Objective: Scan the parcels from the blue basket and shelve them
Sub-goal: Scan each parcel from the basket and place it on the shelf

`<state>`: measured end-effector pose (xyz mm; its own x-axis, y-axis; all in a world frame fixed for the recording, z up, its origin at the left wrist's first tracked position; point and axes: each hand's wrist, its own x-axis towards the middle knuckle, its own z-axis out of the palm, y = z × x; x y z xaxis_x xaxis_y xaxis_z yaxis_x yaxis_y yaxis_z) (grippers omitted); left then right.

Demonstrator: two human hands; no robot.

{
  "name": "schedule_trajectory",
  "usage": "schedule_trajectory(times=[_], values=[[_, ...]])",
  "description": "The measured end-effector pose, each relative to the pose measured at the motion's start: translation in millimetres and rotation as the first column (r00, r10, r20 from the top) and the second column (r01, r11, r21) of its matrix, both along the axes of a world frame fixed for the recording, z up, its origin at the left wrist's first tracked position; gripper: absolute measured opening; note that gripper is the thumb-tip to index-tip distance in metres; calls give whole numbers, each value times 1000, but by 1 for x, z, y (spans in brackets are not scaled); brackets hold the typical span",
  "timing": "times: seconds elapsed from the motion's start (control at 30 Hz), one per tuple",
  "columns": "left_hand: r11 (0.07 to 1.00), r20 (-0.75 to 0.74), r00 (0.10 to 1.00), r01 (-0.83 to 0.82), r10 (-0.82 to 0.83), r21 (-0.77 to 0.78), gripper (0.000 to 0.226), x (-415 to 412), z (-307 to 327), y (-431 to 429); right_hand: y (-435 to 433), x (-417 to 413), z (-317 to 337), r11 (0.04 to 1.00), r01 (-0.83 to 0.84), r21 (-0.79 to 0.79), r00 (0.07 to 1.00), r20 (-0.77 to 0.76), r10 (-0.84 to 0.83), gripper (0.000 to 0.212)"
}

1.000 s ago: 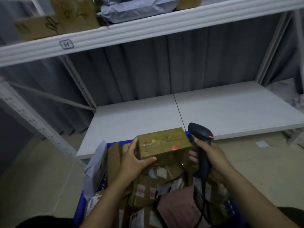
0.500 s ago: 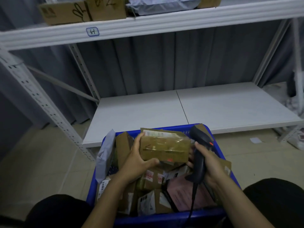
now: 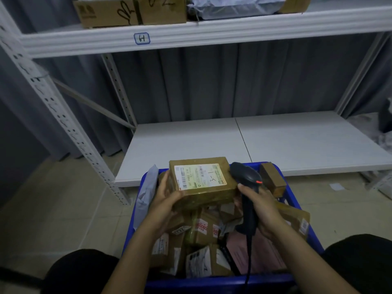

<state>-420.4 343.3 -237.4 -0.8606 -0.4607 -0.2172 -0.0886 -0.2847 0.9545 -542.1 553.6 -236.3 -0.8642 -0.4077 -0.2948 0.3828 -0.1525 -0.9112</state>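
1. Your right hand gripped the handle of the black barcode scanner. The scanner's head sat just beside the right end of the parcel.
2. Your left hand clasped the left end of the cardboard parcel, holding it over the blue basket, which was crowded with other parcels.
3. The parcel's long axis ran left to right. Its shipping label faced up, left of the scanner head, so I judge the scanner needed to aim leftward at the barcode.
4. Half a second before, a taped brown face was toward you and the label barely showed. You had since rolled the parcel label-up.
5. The white lower shelf lay just beyond the basket.
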Motion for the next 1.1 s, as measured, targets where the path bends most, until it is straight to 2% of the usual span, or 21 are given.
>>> schedule_trajectory(times=[0.1,0.2,0.3,0.43,0.63,0.83,1.1], values=[[1000,18,1000,20,-20,-6,74,8,4,-10,-4,-4,6,993,-76,88,996,-44,80,27],[992,29,997,-73,76,-106,55,12,13,-32,-7,2,19,962,-162,221,968,-152,198,23],[950,61,985,-136,160,-282,40,20,15,-66,-9,8,32,886,-212,413,883,-308,355,17],[916,112,973,-148,203,-374,33,32,11,-94,-16,14,43,764,-286,579,726,-389,567,12],[903,157,966,-124,205,-411,33,40,-3,-100,-23,22,45,692,-344,635,623,-397,674,10],[907,144,971,-118,190,-405,30,41,-2,-98,-23,25,50,657,-362,661,578,-394,715,10],[901,138,974,-106,179,-420,31,41,5,-92,-22,25,53,677,-384,628,597,-391,701,16]])
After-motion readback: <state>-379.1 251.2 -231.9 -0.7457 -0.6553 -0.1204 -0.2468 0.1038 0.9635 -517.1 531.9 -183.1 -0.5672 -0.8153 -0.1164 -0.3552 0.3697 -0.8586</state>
